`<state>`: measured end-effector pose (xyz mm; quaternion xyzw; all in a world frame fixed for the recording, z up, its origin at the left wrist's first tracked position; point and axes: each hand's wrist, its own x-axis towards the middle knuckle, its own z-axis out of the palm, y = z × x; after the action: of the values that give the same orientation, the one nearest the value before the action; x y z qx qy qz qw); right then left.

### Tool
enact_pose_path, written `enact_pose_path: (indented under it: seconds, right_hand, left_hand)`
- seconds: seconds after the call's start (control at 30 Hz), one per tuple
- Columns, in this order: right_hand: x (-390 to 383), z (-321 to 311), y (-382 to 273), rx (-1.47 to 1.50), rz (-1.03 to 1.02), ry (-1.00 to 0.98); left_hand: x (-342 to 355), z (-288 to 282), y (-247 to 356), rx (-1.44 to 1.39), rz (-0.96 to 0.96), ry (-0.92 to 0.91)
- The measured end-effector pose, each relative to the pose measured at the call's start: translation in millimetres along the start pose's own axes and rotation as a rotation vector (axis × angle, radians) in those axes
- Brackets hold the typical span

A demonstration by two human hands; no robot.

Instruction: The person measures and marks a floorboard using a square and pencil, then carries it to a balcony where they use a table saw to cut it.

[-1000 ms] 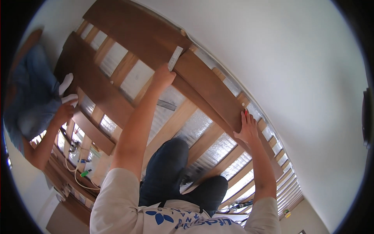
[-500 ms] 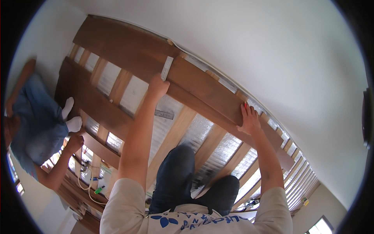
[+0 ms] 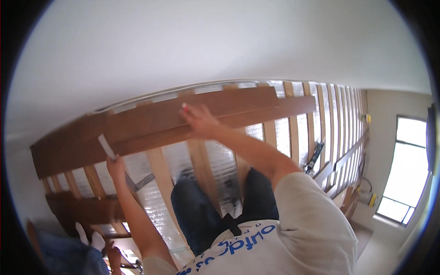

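1. Along the wall (image 3: 220, 46), brown boards (image 3: 238, 101) lie across pale joists (image 3: 199, 160).
2. Left hand (image 3: 116, 167): fingers closed round a metal square (image 3: 107, 146), blade over the boards.
3. Right hand (image 3: 201, 121): fingers half-spread over them, apparently pinching a red-tipped stick (image 3: 185, 108).
4. Looks like marking-out; the next move calls for a steady square.

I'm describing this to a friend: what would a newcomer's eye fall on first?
Long brown boards run across the left and middle, over pale joists with silver sheeting between. The left hand holds a pale ruler at the boards' near edge, and the right hand, with something red, is over them. A bright window stands out at far right.
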<state>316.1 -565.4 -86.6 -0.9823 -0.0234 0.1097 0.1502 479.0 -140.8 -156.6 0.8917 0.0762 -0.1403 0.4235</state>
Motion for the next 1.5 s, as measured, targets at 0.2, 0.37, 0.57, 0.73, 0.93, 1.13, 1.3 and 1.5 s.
enact_pose_path:
  seconds: [0.2, 0.37, 0.57, 0.73, 0.93, 1.13, 1.3, 1.5]
  right_hand:
    - [-109, -4, -136, 0.608, 0.211, 0.209]
    - [-202, -15, -122, 0.712, 0.408, 0.332]
    - [-340, 0, -14, 0.401, 0.610, 0.606]
    - [-459, 14, 75, 0.471, 0.945, 0.676]
    - [-532, 40, 152, 0.331, 0.992, 0.621]
    - [-573, 114, 159, 0.425, 1.064, 0.521]
    - [-595, 135, 155, 0.496, 1.148, 0.440]
    - [-604, 154, 156, 0.460, 1.260, 0.250]
  left_hand:
    - [-151, 59, 154, -0.141, 0.090, -0.299]
    - [-249, 162, 222, -0.352, 0.148, -0.517]
    - [-350, 276, 265, -0.356, 0.243, -0.849]
    - [-361, 326, 278, 0.045, 0.503, -0.914]
    - [-290, 357, 302, 0.938, 0.765, -0.581]
    - [-214, 370, 332, 1.336, 0.738, -0.515]
    - [-182, 370, 319, 1.473, 0.807, -0.545]
    - [-157, 353, 313, 1.329, 0.932, -0.679]
